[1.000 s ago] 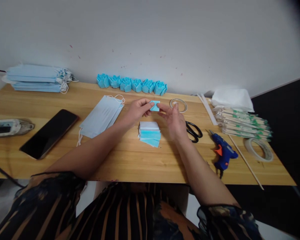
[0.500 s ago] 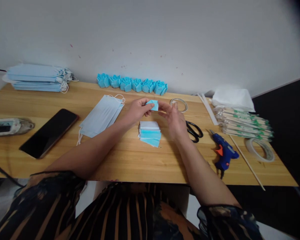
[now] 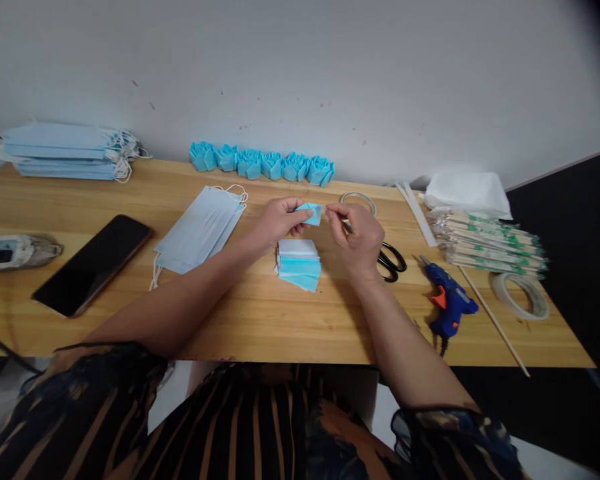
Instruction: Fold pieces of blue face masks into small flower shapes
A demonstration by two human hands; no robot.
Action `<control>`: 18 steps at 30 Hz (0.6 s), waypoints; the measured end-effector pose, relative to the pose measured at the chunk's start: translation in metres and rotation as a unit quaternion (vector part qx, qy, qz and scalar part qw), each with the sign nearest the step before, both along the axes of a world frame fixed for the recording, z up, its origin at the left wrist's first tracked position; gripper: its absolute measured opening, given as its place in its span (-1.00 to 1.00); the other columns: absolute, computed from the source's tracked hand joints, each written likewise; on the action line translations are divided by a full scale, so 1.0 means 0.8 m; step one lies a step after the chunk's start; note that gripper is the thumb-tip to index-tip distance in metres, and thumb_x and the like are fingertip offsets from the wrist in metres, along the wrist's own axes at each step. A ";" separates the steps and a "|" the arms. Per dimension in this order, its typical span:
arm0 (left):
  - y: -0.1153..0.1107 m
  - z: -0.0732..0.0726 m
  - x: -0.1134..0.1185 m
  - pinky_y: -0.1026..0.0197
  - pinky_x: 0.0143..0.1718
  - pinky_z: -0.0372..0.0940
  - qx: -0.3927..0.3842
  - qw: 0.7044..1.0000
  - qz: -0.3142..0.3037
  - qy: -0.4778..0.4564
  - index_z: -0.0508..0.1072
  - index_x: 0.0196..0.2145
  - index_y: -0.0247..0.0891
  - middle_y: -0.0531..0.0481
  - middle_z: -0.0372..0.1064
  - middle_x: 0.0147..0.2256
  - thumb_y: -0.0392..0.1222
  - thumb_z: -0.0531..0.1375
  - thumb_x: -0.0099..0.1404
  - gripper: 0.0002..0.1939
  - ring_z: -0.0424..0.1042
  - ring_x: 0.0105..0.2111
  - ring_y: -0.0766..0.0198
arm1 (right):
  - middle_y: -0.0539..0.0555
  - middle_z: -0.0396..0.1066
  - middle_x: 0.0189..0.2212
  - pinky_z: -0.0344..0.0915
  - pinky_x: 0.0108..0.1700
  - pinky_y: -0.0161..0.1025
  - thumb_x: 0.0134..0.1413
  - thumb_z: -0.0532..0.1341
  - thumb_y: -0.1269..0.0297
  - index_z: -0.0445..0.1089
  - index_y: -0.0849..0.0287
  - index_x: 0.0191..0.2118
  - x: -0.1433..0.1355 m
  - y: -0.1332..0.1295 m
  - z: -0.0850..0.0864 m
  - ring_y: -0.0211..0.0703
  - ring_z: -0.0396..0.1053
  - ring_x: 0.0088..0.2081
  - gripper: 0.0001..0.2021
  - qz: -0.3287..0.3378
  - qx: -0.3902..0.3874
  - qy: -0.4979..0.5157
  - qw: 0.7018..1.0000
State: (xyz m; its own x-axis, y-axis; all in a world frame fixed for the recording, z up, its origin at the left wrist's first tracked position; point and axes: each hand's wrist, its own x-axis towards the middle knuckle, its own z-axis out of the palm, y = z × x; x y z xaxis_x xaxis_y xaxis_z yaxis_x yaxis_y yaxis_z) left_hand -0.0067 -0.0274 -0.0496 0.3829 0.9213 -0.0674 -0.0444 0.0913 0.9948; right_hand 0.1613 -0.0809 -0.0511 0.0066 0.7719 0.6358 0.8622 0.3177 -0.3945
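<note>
My left hand (image 3: 284,220) pinches a small folded blue piece (image 3: 312,213) above the middle of the table. Just right of that piece is my right hand (image 3: 356,233), its thumb and forefinger pressed together near the piece's right edge; what they hold, if anything, is too small to name. Below the hands lies a fanned stack of blue and white pieces (image 3: 299,265). Black-handled scissors (image 3: 393,261) lie partly hidden behind my right hand, and a thin tape ring (image 3: 359,195) rests beyond it.
Blue fabric flowers (image 3: 271,165) line the wall. Masks (image 3: 200,227), a phone (image 3: 94,265) and a mask pile (image 3: 60,152) are at left. A blue glue gun (image 3: 447,300), wrapped sticks (image 3: 490,243), a thin stick (image 3: 495,321) and a tape roll (image 3: 505,303) lie at right.
My right hand's fingers have closed into a pinch, and the hand has turned beside the blue piece. The blue piece has shifted slightly right in my left hand. The view has moved slightly.
</note>
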 end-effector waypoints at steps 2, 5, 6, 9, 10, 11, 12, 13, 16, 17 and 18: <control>-0.001 0.001 -0.001 0.33 -0.47 0.19 0.002 1.000 -0.003 0.002 0.40 -0.48 -0.28 0.09 0.37 -0.55 -0.30 0.25 0.30 -0.81 0.28 -0.58 0.45 | 0.16 0.60 -0.25 0.39 -0.06 -0.07 0.42 0.03 0.15 0.52 0.08 -0.18 0.000 0.000 0.000 -0.03 0.52 -0.18 -0.67 -0.002 -0.005 -0.010 1.000; -0.002 0.003 -0.002 0.33 -0.47 0.20 0.003 1.000 -0.006 0.003 0.41 -0.46 -0.28 0.09 0.36 -0.55 -0.28 0.27 0.30 -0.81 0.28 -0.58 0.44 | 0.16 0.59 -0.25 0.38 -0.04 -0.05 0.42 0.03 0.14 0.51 0.07 -0.19 0.000 -0.001 0.000 -0.02 0.52 -0.17 -0.68 0.004 0.003 -0.014 1.000; -0.003 0.004 -0.002 0.33 -0.48 0.20 0.001 1.000 -0.007 0.004 0.40 -0.46 -0.28 0.10 0.35 -0.56 -0.27 0.28 0.30 -0.81 0.28 -0.59 0.45 | 0.16 0.59 -0.25 0.39 -0.04 -0.05 0.42 0.03 0.14 0.51 0.07 -0.19 -0.001 -0.001 0.000 -0.03 0.52 -0.17 -0.68 0.007 0.009 -0.016 1.000; -0.004 0.007 -0.001 0.33 -0.48 0.19 -0.005 1.000 -0.008 0.008 0.39 -0.47 -0.29 0.11 0.34 -0.56 -0.29 0.28 0.31 -0.80 0.27 -0.60 0.46 | 0.15 0.60 -0.26 0.40 -0.07 -0.08 0.44 0.02 0.16 0.52 0.08 -0.19 -0.001 -0.002 -0.001 -0.05 0.53 -0.19 -0.68 0.015 0.035 -0.027 0.999; -0.005 0.008 -0.001 0.34 -0.48 0.19 -0.007 1.000 -0.005 0.008 0.39 -0.47 -0.29 0.12 0.33 -0.56 -0.29 0.27 0.32 -0.79 0.27 -0.60 0.46 | 0.14 0.61 -0.26 0.40 -0.08 -0.09 0.44 0.03 0.17 0.52 0.08 -0.19 -0.001 -0.002 -0.002 -0.06 0.53 -0.19 -0.68 0.016 0.040 -0.033 0.999; -0.006 0.009 0.000 0.34 -0.48 0.18 -0.009 1.000 -0.004 0.008 0.39 -0.47 -0.29 0.12 0.33 -0.56 -0.30 0.26 0.33 -0.79 0.27 -0.60 0.46 | 0.14 0.61 -0.26 0.41 -0.09 -0.10 0.44 0.04 0.18 0.52 0.08 -0.19 -0.001 -0.001 -0.003 -0.07 0.54 -0.20 -0.69 0.019 0.047 -0.039 0.998; -0.006 0.009 0.000 0.34 -0.49 0.18 -0.011 1.000 -0.002 0.007 0.38 -0.48 -0.29 0.12 0.33 -0.57 -0.30 0.26 0.33 -0.79 0.27 -0.60 0.47 | 0.13 0.62 -0.27 0.41 -0.10 -0.11 0.44 0.05 0.20 0.52 0.09 -0.20 0.000 0.000 -0.005 -0.08 0.54 -0.21 -0.70 0.022 0.059 -0.043 0.997; -0.007 0.010 0.000 0.35 -0.49 0.17 -0.012 1.000 -0.001 0.006 0.38 -0.48 -0.29 0.12 0.33 -0.57 -0.30 0.25 0.33 -0.79 0.27 -0.60 0.47 | 0.12 0.62 -0.28 0.41 -0.12 -0.12 0.44 0.06 0.22 0.52 0.09 -0.20 0.000 0.001 -0.006 -0.08 0.54 -0.22 -0.72 0.028 0.075 -0.044 0.996; -0.007 0.010 0.000 0.37 -0.49 0.17 -0.014 1.000 -0.001 0.002 0.39 -0.47 -0.30 0.13 0.33 -0.58 -0.30 0.26 0.31 -0.80 0.28 -0.59 0.47 | 0.11 0.62 -0.30 0.41 -0.17 -0.16 0.42 0.11 0.28 0.52 0.11 -0.21 0.001 0.005 -0.009 -0.11 0.56 -0.25 -0.76 0.055 0.131 -0.038 0.989; -0.007 0.010 0.000 0.37 -0.50 0.16 -0.015 1.000 -0.001 0.003 0.40 -0.47 -0.30 0.13 0.33 -0.58 -0.30 0.26 0.31 -0.81 0.28 -0.59 0.48 | 0.10 0.63 -0.31 0.41 -0.17 -0.17 0.42 0.11 0.28 0.52 0.11 -0.20 0.001 0.006 -0.010 -0.12 0.56 -0.26 -0.77 0.059 0.139 -0.039 0.988; -0.007 0.010 0.001 0.37 -0.50 0.16 -0.016 1.000 -0.001 0.004 0.39 -0.47 -0.30 0.13 0.33 -0.58 -0.31 0.26 0.31 -0.81 0.28 -0.60 0.48 | 0.09 0.63 -0.31 0.42 -0.18 -0.17 0.42 0.12 0.29 0.52 0.10 -0.20 0.001 0.007 -0.011 -0.12 0.56 -0.26 -0.77 0.058 0.141 -0.042 0.987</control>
